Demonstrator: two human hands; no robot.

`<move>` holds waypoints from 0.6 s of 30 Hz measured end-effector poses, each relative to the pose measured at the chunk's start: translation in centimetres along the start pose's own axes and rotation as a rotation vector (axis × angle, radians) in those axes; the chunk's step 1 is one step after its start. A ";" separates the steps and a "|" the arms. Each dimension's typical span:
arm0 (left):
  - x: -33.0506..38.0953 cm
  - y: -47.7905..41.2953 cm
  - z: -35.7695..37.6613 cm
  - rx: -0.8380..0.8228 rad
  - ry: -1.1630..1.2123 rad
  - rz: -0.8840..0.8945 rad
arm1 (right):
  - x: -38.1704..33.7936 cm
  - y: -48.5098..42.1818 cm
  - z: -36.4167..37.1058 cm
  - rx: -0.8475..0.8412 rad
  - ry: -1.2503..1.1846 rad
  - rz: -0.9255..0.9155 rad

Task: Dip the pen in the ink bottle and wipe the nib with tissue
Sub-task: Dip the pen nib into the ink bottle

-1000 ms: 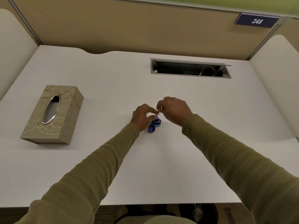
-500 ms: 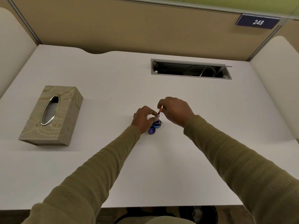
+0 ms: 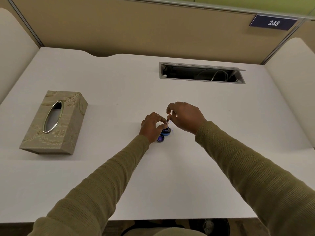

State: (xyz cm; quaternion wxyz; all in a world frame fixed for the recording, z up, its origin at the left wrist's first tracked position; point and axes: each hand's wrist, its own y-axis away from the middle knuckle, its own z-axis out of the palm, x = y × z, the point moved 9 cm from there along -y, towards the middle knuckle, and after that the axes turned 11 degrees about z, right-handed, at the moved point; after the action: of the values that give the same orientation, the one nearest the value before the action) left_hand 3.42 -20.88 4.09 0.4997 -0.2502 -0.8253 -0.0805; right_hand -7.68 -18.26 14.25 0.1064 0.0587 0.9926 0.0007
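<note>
The right hand [image 3: 186,117] pinches a slim pen [image 3: 167,120] between thumb and fingertips, its grip clamped on the upper barrel, with the lower end pointing down into the mouth of the small blue ink bottle [image 3: 166,131] directly below it. The left hand [image 3: 151,127] closes its grip around the bottle's left side, steadying it on the counter [image 3: 170,176]. The bottle's cap [image 3: 160,138] lies just beside the left grip, on its near side. The dip looks under way; done well, it calls for a straight, shallow plunge, the bottle held firm, then a slow lift so that no drop falls. The tissue box [image 3: 54,121] sits well to the left of both grips, and no sheet can be seen protruding, so one hand must free itself to pull one. The only readable writing is "248" on a dark plate [image 3: 273,23] far beyond the right grip.
</note>
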 end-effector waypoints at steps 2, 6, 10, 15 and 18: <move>-0.2 -0.1 0.1 0.002 -0.002 -0.006 | -0.1 0.0 0.0 -0.002 0.016 -0.019; -0.2 -0.2 0.0 0.010 0.005 -0.006 | 0.0 -0.2 -0.1 0.000 0.019 -0.006; -0.2 -0.2 0.0 0.011 0.010 0.001 | 0.0 -0.2 -0.2 -0.002 -0.007 -0.007; -0.6 -0.3 0.2 -0.004 0.006 -0.006 | -0.1 -0.4 0.2 -0.043 0.019 -0.014; -0.4 -0.2 0.0 0.004 0.010 0.006 | 0.1 -0.6 0.2 -0.032 0.019 0.008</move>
State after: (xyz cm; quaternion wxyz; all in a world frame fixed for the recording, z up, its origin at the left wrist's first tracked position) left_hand 3.41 -21.21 3.80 0.5045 -0.2515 -0.8222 -0.0787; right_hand -7.82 -18.80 13.98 0.0978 0.0611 0.9932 0.0178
